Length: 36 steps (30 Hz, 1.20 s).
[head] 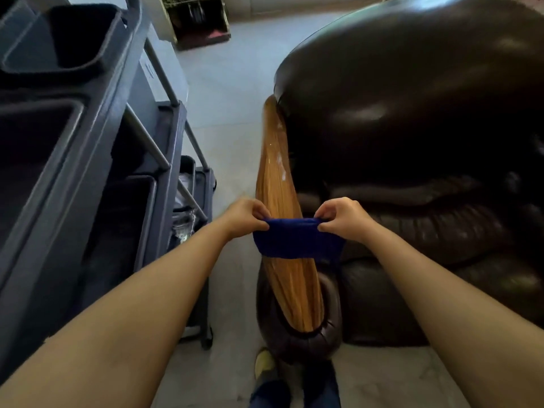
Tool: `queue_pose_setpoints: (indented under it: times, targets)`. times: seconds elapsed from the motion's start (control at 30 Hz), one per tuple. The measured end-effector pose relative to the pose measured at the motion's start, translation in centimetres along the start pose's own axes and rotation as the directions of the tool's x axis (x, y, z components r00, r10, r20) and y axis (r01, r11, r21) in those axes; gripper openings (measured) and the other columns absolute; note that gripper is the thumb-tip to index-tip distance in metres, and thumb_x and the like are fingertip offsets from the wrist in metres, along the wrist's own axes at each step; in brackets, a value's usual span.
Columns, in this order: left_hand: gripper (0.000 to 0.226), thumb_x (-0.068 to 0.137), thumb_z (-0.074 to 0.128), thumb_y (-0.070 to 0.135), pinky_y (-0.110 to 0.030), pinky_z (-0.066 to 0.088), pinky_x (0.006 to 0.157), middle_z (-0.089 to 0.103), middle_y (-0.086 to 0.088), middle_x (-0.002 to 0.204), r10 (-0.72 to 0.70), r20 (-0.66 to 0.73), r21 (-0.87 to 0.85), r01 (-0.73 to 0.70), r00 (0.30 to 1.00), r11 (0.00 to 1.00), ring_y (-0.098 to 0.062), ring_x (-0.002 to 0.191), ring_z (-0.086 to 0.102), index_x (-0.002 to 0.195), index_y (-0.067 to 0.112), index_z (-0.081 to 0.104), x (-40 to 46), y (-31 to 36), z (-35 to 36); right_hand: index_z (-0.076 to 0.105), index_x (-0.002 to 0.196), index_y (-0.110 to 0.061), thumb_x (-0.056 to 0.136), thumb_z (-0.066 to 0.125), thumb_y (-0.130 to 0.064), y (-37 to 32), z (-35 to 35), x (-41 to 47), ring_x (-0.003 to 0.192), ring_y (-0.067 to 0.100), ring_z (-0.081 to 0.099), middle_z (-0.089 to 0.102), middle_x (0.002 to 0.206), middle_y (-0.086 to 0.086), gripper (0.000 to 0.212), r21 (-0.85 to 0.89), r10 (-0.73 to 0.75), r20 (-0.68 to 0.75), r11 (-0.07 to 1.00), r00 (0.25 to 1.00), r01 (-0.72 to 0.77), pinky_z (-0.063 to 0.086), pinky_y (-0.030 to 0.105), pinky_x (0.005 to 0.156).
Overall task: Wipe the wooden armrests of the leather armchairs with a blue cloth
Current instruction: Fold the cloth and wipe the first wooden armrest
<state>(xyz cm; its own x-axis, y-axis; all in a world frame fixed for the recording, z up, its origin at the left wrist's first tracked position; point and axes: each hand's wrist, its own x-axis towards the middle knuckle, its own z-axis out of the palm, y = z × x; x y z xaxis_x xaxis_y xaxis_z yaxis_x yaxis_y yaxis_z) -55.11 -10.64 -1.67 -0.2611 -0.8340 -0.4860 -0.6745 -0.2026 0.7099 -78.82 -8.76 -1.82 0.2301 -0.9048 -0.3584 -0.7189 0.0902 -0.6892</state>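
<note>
A dark brown leather armchair (412, 128) fills the right half of the view. Its long wooden armrest (276, 178) runs away from me down the middle, pale specks on its far part. A blue cloth (297, 240) hangs stretched across the armrest's near half, hiding a strip of the wood. My left hand (245, 214) pinches the cloth's left top corner. My right hand (343, 217) pinches the right top corner. Both hands hover just above the armrest, one on either side.
A grey cleaning cart (97, 160) with dark bins and metal rails stands close on the left, leaving a narrow strip of pale tiled floor (229, 107) between it and the chair. My foot in a yellow shoe (263, 363) is at the armrest's near end. A wooden crate (200, 22) sits far back.
</note>
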Motion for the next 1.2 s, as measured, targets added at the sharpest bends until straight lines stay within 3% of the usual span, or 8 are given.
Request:
queue_pose_setpoints:
  times: [0.27,0.63,0.73,0.83,0.9,1.03,1.1,1.2]
  targets:
    - [0.016,0.075,0.068,0.008,-0.036,0.056,0.082,0.069,-0.004,0.091,-0.055,-0.072,0.014,0.056,0.996,0.998,-0.016,0.088,0.066,0.083,0.021,0.065,9.3,-1.1,-0.7,0.058,0.081,-0.036,0.078,0.069,-0.015,3.7,-1.3,10.1,0.078,0.001,0.060,0.061,0.085,-0.013,0.024,0.004,-0.036,0.062,0.999,0.997,0.036,0.042,0.012,0.056]
    - [0.017,0.076,0.067,0.004,-0.029,0.054,0.077,0.068,-0.004,0.089,-0.044,-0.192,0.102,0.065,0.980,0.993,-0.018,0.088,0.065,0.087,0.017,0.065,19.0,-4.5,-3.1,0.065,0.098,-0.020,0.080,0.065,-0.009,5.7,1.0,22.2,0.081,0.004,0.053,0.056,0.089,-0.010,0.021,-0.018,-0.097,-0.076,0.995,0.992,0.096,0.038,0.010,0.059]
    - [0.024,0.080,0.063,0.002,-0.030,0.050,0.087,0.067,-0.009,0.104,-0.039,-0.298,0.088,0.068,0.954,0.994,-0.023,0.102,0.062,0.101,0.013,0.064,19.4,-5.4,-2.7,0.061,0.105,-0.020,0.081,0.064,-0.011,5.9,2.3,23.3,0.097,0.012,0.056,0.060,0.102,-0.005,0.026,-0.040,-0.110,-0.169,0.994,0.979,0.105,0.043,0.017,0.078]
    - [0.050,0.090,0.051,0.015,-0.031,0.023,0.112,0.036,-0.008,0.148,0.126,-0.582,0.238,0.020,0.804,0.971,-0.020,0.139,0.028,0.138,0.012,0.037,18.6,-6.2,-0.2,0.043,0.134,-0.017,0.089,0.055,-0.024,6.8,4.8,22.0,0.136,0.021,0.032,0.044,0.143,0.005,0.047,-0.140,-0.158,-0.440,0.984,0.884,0.106,0.028,0.035,0.111]
    - [0.057,0.094,0.032,0.028,-0.037,0.004,0.118,0.006,-0.001,0.157,0.245,-0.634,0.372,0.012,0.734,0.928,-0.015,0.145,0.003,0.146,0.018,0.011,17.7,-6.2,2.7,0.021,0.144,-0.021,0.094,0.038,-0.034,7.1,7.4,19.9,0.144,0.016,0.007,0.018,0.155,0.004,0.054,-0.198,-0.182,-0.508,0.976,0.842,0.091,0.011,0.040,0.117]
    - [0.060,0.090,0.008,0.039,-0.043,-0.007,0.118,-0.029,0.007,0.152,0.256,-0.452,0.485,-0.006,0.855,0.875,-0.013,0.142,-0.020,0.143,0.023,-0.017,18.5,-7.3,8.3,-0.004,0.144,-0.024,0.093,0.015,-0.042,7.9,11.4,19.6,0.143,0.012,-0.011,-0.009,0.155,-0.003,0.058,-0.254,-0.173,-0.374,0.964,0.911,0.079,-0.003,0.037,0.117]
    - [0.060,0.088,0.002,0.039,-0.045,-0.001,0.119,-0.026,0.003,0.151,0.173,-0.442,0.459,0.055,0.880,0.887,-0.017,0.141,-0.021,0.142,0.019,-0.016,19.8,-8.0,9.5,-0.016,0.141,-0.027,0.089,0.006,-0.046,8.5,12.3,20.8,0.141,0.009,-0.019,-0.024,0.150,-0.009,0.059,-0.210,-0.097,-0.330,0.977,0.939,0.027,-0.005,0.035,0.118]
    - [0.059,0.091,0.012,0.033,-0.048,0.010,0.116,-0.004,-0.006,0.154,0.165,-0.495,0.455,0.093,0.853,0.885,-0.028,0.143,-0.002,0.144,0.010,0.000,21.5,-8.4,9.7,-0.026,0.137,-0.034,0.089,0.006,-0.047,9.4,12.9,22.6,0.138,0.004,-0.024,-0.029,0.148,-0.012,0.059,-0.161,-0.086,-0.332,0.986,0.940,0.033,-0.002,0.034,0.118]
